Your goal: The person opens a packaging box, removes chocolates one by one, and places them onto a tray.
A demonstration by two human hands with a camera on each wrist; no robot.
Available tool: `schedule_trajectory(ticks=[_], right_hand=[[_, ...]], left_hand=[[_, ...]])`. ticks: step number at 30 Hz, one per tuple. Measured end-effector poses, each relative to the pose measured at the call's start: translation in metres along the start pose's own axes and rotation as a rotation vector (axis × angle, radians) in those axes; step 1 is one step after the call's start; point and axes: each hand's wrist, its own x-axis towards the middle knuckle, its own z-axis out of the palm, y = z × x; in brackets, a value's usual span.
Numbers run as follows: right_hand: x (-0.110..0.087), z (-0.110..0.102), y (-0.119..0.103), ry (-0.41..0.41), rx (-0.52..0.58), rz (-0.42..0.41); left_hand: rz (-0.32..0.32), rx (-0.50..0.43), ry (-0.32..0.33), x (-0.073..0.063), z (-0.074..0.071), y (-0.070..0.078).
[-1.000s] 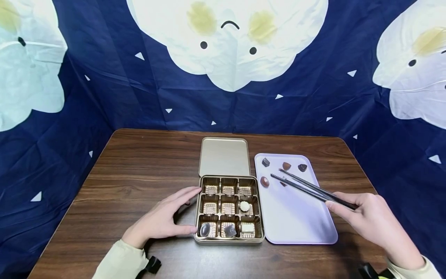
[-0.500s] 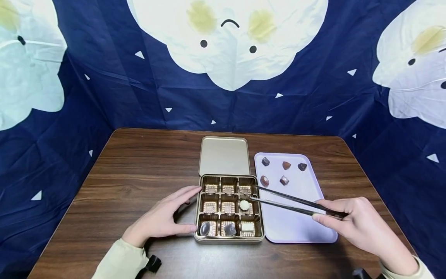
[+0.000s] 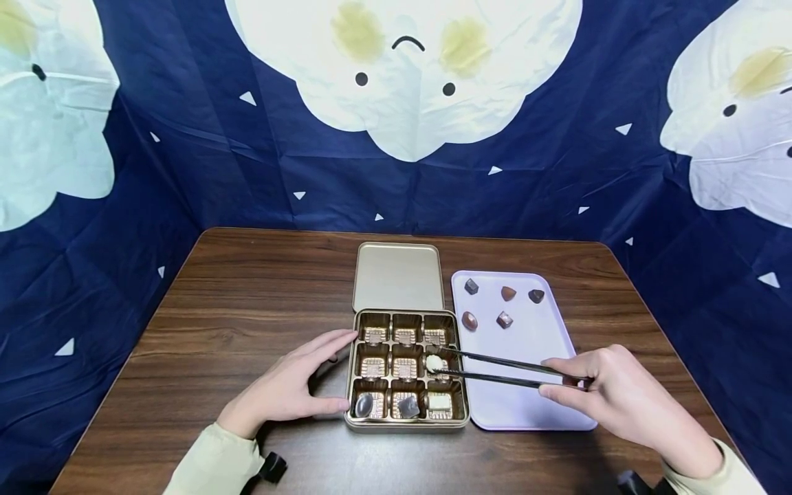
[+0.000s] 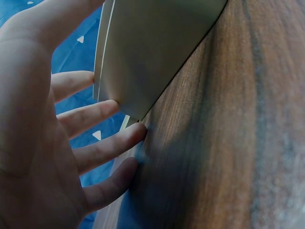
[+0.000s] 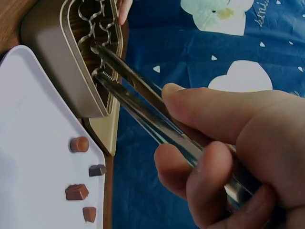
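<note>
My right hand [image 3: 612, 405] holds dark metal tongs [image 3: 507, 371] from the right. Their tips reach into the gold tin [image 3: 408, 427], one on each side of a round white chocolate [image 3: 434, 364] in the middle row's right compartment. Whether they touch it I cannot tell. The tin's front row holds a dark oval chocolate [image 3: 364, 405], a dark chocolate [image 3: 408, 408] and a white rectangular chocolate [image 3: 440, 403]. Against the tin's left side rest the fingertips of my left hand [image 3: 293, 385], with fingers and thumb spread. In the right wrist view the tongs' tips are partly hidden by the compartments.
Right of the tin lies a lilac tray [image 3: 526, 405] with several brown and dark chocolates, among them a reddish oval one [image 3: 469, 320]. The tin's lid [image 3: 399, 275] lies behind it on the wooden table [image 3: 272, 289]. A blue cloth [image 3: 247, 179] hangs behind.
The tongs have swung left from over the tray to the tin, then lowered around the round white chocolate. My right hand has moved left with them. My left hand stays against the tin.
</note>
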Motion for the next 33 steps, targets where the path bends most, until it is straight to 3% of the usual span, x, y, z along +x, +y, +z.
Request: schedule_trajectory(ticks=[7, 16, 23, 27, 33], right_hand=[[0.012, 0.002, -0.009, -0.076, -0.054, 0.035], [0.031, 0.004, -0.024, -0.139, -0.209, -0.014], [0.045, 0.010, -0.043, -0.242, -0.339, 0.053], [0.048, 0.014, -0.048, -0.283, -0.368, 0.089], [0.048, 0.014, -0.048, -0.266, -0.350, 0.090]], left_hand=[[0.004, 0.003, 0.004, 0.000, 0.000, 0.000], [0.012, 0.001, 0.005, -0.001, 0.001, -0.001], [0.007, 0.007, 0.006, -0.001, 0.002, -0.002], [0.007, 0.006, 0.002, -0.001, 0.002, -0.002], [0.011, -0.002, 0.006, -0.001, 0.000, -0.001]])
